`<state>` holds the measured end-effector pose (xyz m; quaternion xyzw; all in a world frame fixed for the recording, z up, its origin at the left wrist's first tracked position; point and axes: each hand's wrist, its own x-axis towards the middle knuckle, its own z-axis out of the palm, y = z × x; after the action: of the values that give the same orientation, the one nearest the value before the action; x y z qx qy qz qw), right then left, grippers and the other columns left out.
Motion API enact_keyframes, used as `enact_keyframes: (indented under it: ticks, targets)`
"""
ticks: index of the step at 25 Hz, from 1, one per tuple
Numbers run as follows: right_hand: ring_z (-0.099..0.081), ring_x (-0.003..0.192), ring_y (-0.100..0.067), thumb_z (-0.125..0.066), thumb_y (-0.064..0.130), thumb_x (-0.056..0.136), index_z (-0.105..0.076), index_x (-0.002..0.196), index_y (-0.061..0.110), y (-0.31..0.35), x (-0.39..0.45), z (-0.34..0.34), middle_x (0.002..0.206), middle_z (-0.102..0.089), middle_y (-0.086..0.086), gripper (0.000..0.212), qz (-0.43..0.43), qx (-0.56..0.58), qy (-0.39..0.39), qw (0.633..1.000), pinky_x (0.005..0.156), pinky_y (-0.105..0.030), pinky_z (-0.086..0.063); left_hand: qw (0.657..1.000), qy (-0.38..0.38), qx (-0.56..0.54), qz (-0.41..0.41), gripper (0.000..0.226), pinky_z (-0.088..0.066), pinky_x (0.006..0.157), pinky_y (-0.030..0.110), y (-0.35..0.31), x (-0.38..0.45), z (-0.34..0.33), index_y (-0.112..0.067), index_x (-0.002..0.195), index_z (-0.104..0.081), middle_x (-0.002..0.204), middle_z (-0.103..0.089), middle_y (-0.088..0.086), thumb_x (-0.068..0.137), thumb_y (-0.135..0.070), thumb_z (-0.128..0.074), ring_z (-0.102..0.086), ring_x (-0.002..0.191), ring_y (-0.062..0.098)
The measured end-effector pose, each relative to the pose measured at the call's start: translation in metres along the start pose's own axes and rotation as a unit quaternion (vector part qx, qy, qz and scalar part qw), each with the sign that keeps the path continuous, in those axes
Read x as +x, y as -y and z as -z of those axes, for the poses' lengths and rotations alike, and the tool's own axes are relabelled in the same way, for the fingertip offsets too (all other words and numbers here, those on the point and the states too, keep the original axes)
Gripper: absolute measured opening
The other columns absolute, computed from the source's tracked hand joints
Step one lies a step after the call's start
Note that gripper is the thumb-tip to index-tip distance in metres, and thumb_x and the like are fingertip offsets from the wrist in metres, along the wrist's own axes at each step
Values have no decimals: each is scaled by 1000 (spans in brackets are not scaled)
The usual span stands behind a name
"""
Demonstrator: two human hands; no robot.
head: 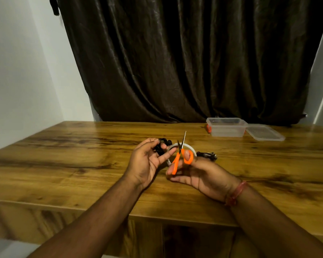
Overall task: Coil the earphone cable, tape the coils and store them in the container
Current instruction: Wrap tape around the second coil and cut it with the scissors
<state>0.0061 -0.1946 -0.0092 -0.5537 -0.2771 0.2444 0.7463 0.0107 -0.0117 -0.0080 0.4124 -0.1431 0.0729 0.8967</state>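
1. The left hand (147,161) holds a black coiled earphone cable (161,146) above the desk (63,155), fingers curled round it.
2. Just beside it, a tape roll (191,148) sits behind both hands.
3. The right hand (196,175) grips orange scissors (182,155), blades parted and pointing up.
4. Another black cable bundle (207,155) lies past the right hand.
5. Far right, a clear container (226,128) stands open, its lid (265,133) touching it.

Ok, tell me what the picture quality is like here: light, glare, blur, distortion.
Head view: dim, warm indoor light; soft sheen on the table and folds of the curtain; wide-angle bending at the table edges and walls; forearms near the bottom slightly smeared; the scissors in the right hand read sharply, the black cable in the left hand is too dark for detail.
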Motion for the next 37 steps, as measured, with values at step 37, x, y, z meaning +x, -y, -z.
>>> enact_keyframes:
  ticks: [37]
  targets:
    - [-61,112,-35,-48,36,94,-61,111,-11,-1,-1,-3,110,-65,-25,52,-56,40,9,998,109,-48,-42,998,-7,63,-3,19,-59,73,36,1,-4,-6,-4,81,-57,77,-59,13,96,-4,-44,-68,78,22]
